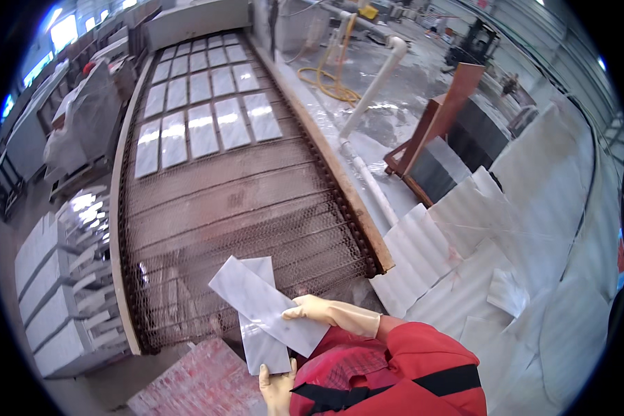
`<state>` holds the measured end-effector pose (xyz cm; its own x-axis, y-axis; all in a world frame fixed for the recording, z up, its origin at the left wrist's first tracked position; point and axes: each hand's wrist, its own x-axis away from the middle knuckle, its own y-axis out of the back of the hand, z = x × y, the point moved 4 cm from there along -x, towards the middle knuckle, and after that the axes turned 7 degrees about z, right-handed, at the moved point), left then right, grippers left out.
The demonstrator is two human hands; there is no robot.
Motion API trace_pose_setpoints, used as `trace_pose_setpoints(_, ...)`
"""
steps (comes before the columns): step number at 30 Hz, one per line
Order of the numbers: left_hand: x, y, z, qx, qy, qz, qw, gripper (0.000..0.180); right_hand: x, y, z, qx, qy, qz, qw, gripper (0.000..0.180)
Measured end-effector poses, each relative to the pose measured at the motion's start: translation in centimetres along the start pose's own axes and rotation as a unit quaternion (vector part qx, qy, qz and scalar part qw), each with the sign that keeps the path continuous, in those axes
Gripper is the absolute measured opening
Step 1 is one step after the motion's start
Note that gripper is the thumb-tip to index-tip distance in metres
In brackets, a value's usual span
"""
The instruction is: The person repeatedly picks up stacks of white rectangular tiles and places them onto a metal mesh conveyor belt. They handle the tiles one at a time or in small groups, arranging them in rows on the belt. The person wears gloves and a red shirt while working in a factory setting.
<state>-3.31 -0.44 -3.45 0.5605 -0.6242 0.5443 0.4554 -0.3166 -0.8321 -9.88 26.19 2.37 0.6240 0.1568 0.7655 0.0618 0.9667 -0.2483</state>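
Observation:
Two white marble tiles with grey veins cross in front of me above the near end of a mesh conveyor belt (218, 208). My right hand (326, 312), in a cream rubber glove, grips the edge of the upper marble tile (256, 298), which slants toward the far left. Beneath it, the lower marble tile (267, 355) points away from me. My left hand (279, 390), gloved alike, is closed at that tile's near end, thumb on one side and fingers on the other. The upper tile covers part of the lower one.
Rows of wet marble tiles (201, 130) lie farther along the belt, before a grey machine housing (197, 24). Stacked tiles (52, 305) stand at left. A reddish, worn board (194, 381) is below the belt end. Rippled pale sheets (464, 277) and a white pipe (367, 180) are at right.

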Motion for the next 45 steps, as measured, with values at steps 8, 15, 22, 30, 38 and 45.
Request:
trace_pose_setpoints(8,0.6,0.2,-0.9,0.052,-0.024,-0.027,0.998,0.064,-2.1,1.1,3.3,0.05,-0.06,0.071,0.994,0.04)
trace_pose_setpoints(15,0.0,0.6,0.3,0.135,-0.054,-0.054,0.988,0.062,-3.9,3.2,10.4,0.155,-0.119,0.136,0.971,0.038)
trace_pose_setpoints(22,-0.5,0.7,0.6,0.115,-0.079,-0.093,0.986,0.057,-3.7,0.4,17.0,0.241,-0.097,0.103,0.96,0.041)
trace_pose_setpoints(30,-0.2,-1.4,-0.1,0.105,-0.073,-0.098,0.987,0.058,-16.9,-11.1,22.9,0.109,0.132,0.162,0.972,0.052)
trace_pose_setpoints(38,-1.5,0.9,0.3,0.094,-0.08,-0.117,0.985,0.058,-32.8,-16.5,26.7,-0.028,0.185,0.201,0.962,0.045)
trace_pose_setpoints(45,-1.6,0.7,0.3,0.074,-0.094,-0.125,0.985,0.059,-38.0,-17.9,26.4,-0.068,0.162,0.195,0.965,0.04)
